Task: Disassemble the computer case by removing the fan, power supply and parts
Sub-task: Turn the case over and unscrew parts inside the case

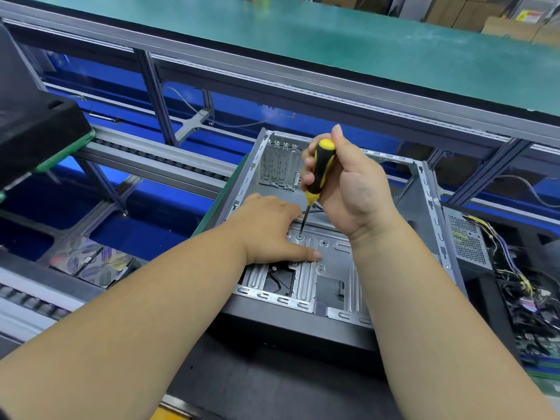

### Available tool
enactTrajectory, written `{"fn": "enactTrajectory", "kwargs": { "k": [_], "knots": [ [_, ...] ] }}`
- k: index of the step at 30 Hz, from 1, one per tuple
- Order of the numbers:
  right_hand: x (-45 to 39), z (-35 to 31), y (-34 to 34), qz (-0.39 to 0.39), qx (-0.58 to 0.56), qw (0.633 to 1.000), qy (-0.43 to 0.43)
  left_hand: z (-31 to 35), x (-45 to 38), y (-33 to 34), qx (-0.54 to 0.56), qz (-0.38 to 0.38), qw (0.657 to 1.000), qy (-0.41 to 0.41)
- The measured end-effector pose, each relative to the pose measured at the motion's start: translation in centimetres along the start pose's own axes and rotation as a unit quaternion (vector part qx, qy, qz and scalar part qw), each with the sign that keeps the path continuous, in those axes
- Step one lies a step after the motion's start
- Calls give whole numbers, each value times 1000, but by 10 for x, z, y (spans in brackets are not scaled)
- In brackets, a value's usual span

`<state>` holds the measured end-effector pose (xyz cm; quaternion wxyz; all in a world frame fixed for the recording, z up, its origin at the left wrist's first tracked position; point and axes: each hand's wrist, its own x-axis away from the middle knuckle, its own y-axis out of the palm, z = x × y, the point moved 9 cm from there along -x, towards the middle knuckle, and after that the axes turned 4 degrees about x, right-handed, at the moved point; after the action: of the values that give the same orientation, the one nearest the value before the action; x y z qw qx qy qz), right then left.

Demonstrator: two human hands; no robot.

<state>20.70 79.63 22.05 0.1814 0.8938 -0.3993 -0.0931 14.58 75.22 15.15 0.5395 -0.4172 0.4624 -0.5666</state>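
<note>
We see a long desk (pixel 348 47) with a smooth green top and a grey aluminium edge rail running across the far side, its slotted metal legs standing over a blue lower level. Nearer us lies the computer case (pixel 424 189), an open box of bare stamped sheet metal on its side, its thin walls punched with slots and its floor ribbed with pressed grooves and rectangular cutouts; the top is open, giving free room above the floor. Just beside the case on the right sits a perforated grey power supply (pixel 466 241) with a bundle of yellow, black and purple wires (pixel 512 268) trailing from it. At far left a black block-shaped object (pixel 36 131) rests on a green-edged board. Our left hand (pixel 269 231) lies flat on the case floor, its fingers (pixel 306 254) straight and pressing the metal. Our right hand (pixel 348 183) is curled round the rounded black-and-yellow handle of a screwdriver (pixel 319 168), held nearly upright, thumb raised beside the cap. Its thin steel shaft meets a small round screw (pixel 300 237) in the case floor, just beside the left hand.
</note>
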Motion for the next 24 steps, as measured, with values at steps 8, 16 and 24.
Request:
{"fn": "enactTrajectory", "kwargs": {
  "k": [8, 16, 24],
  "knots": [
    [3, 1, 21, -97, -16, 995, -27, 2, 1, -2, 0, 13, 1000, 5],
    [2, -1, 8, -56, 58, 996, -42, 2, 1, -3, 3, 17, 1000, 3],
    [-1, 1, -6, 9, -25, 999, 26, 2, 0, -2, 0, 10, 1000, 7]
  ]
}}
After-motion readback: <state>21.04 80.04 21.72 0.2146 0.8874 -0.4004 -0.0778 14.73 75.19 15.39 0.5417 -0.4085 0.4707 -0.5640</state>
